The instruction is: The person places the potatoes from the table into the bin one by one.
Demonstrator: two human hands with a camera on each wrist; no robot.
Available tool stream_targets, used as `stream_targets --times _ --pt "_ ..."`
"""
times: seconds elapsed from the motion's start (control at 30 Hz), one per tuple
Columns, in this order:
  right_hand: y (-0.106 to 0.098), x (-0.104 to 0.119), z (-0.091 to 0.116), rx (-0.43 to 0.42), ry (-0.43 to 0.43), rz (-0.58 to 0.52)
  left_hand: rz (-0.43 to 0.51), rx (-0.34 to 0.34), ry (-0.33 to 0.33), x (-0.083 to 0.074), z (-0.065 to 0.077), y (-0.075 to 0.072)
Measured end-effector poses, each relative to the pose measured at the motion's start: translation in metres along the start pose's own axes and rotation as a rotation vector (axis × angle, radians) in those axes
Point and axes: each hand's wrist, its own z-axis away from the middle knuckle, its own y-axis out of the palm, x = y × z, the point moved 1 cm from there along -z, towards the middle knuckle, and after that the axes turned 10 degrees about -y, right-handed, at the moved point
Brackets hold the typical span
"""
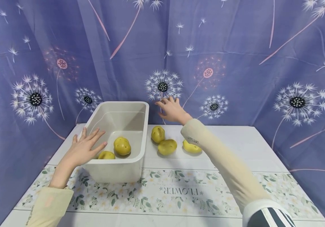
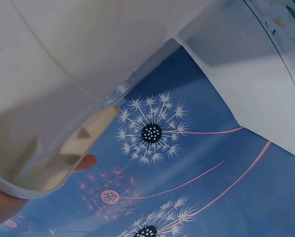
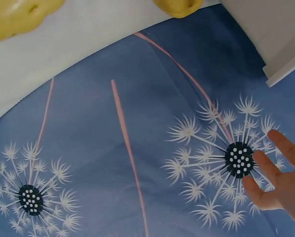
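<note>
Blue dandelion-print curtain (image 1: 128, 78); left hand (image 1: 84, 149), right hand (image 1: 172, 110) spread, empty. Yellow rounded potato (image 1: 158, 134) near right looks firm; grip mid-body.

- Head view: bright, diffuse light; soft shadow on the tablecloth (image 1: 241, 142) beside the right sleeve (image 1: 230, 160).
- Left wrist: dimmer; shadow bands the bin (image 2: 63, 59), slightly blurred.
- Right wrist: dim; lens distortion bows the tablecloth edge.
</note>
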Motion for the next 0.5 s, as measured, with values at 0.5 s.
stream_targets --times 0.5 --pt "0.003 -0.008 0.016 -0.009 -0.018 -0.020 -0.006 -0.009 0.027 0.000 0.001 0.001"
